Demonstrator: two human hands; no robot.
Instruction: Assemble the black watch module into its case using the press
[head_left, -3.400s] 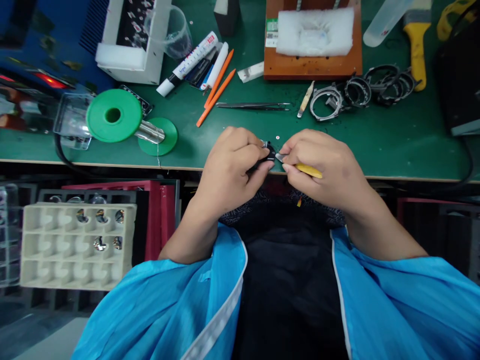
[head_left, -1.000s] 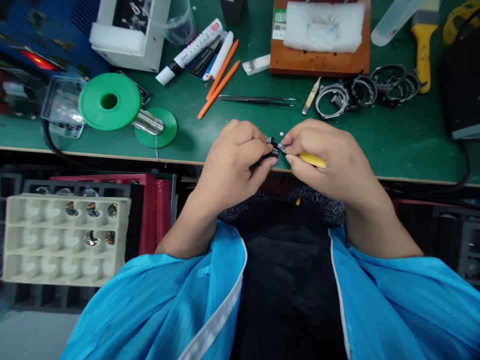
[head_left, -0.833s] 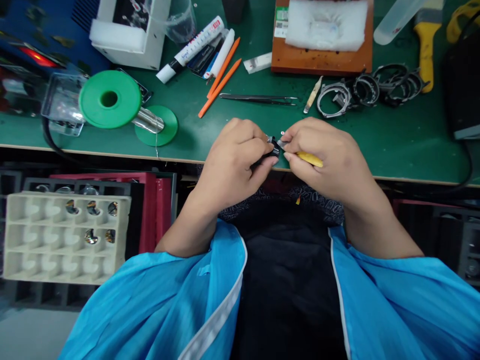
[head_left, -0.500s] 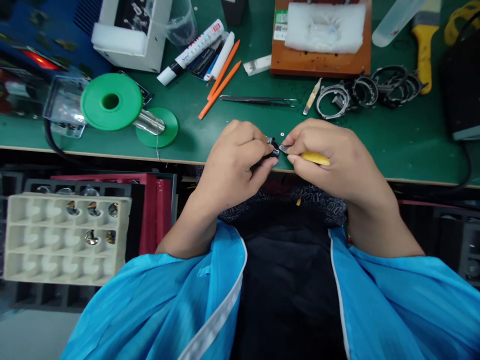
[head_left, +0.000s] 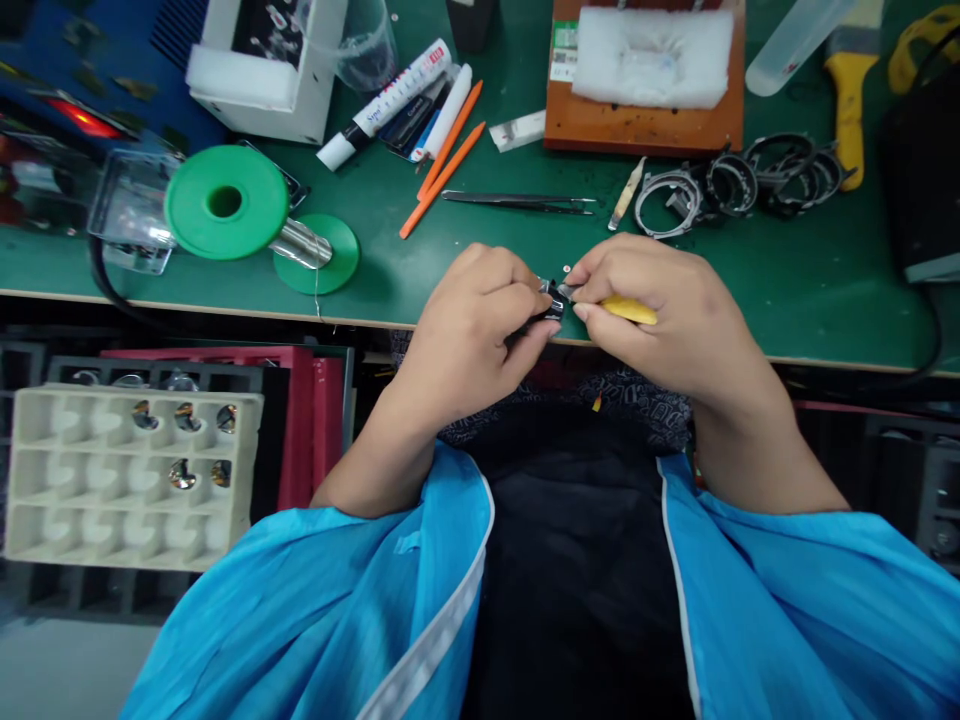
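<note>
At the bench's front edge, my left hand [head_left: 480,330] pinches a small shiny black part [head_left: 556,308]; its fingers cover most of it. My right hand [head_left: 660,310] is closed on a small tool with a yellow handle [head_left: 630,309]. The tool's short metal tip [head_left: 565,291] meets or nearly meets the black part; contact is too small to make out. Just beyond the fingertips, a tiny white round piece [head_left: 567,269] lies on the green bench. Black tweezers [head_left: 517,202] rest farther back.
Behind my hands are orange sticks [head_left: 442,180], a marker [head_left: 401,90], a foam-topped wooden block [head_left: 562,120] and several metal rings [head_left: 667,203]. A green solder spool [head_left: 255,200] stands left. Below it sits a cream tray [head_left: 135,515] with shiny pieces. A yellow-handled brush [head_left: 849,120] lies right.
The black part has shifted slightly right and tilted a little between my left fingers. My right hand keeps its hold on the yellow-handled tool, almost in place.
</note>
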